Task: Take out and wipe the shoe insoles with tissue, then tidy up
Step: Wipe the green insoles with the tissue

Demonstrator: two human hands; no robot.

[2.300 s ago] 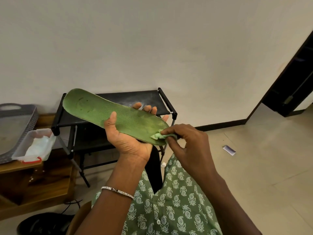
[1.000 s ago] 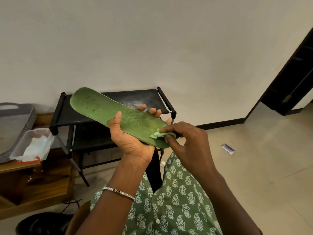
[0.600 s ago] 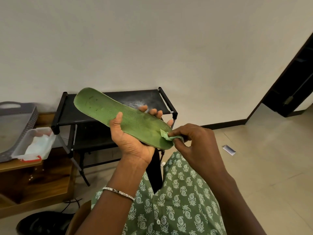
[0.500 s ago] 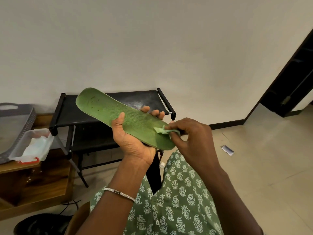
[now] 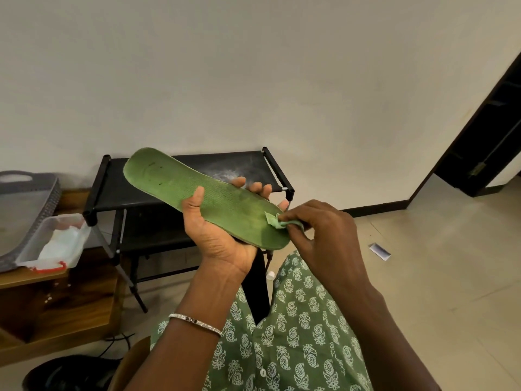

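Insole: I see a long, flat green foam shoe insole [image 5: 203, 198]. It is up in the air in front of the person, over their lap. Its wide end points up and to the left. Its other end is low on the right.
Left hand: The left hand [image 5: 222, 235] holds the insole from below, near the middle. The thumb lies on top and the fingertips curl up over the far edge.
Right hand: The right hand [image 5: 318, 230] pinches a small crumpled pale green tissue [image 5: 275, 221] between its thumb and fingers.
Tissue: I see it pressed on the top of the insole, near the low right end.
Wrist: A thin silver bracelet [image 5: 194, 323] sits on the left wrist.
Clothes: I see green cloth with white leaf prints [image 5: 296, 334] over the lap.
Behind: A black metal shoe rack [image 5: 118, 190] stands by the wall, right behind the insole.
Left side: A clear plastic box with a red clip [image 5: 62, 217] sits on a brown wooden table [image 5: 64, 303]. It has white tissues inside. A grey tray [image 5: 19, 210] lies just beside it.
Floor: I see a black shoe [image 5: 67, 373] at the bottom left. A small white paper slip [image 5: 380, 251] lies well off to the right.
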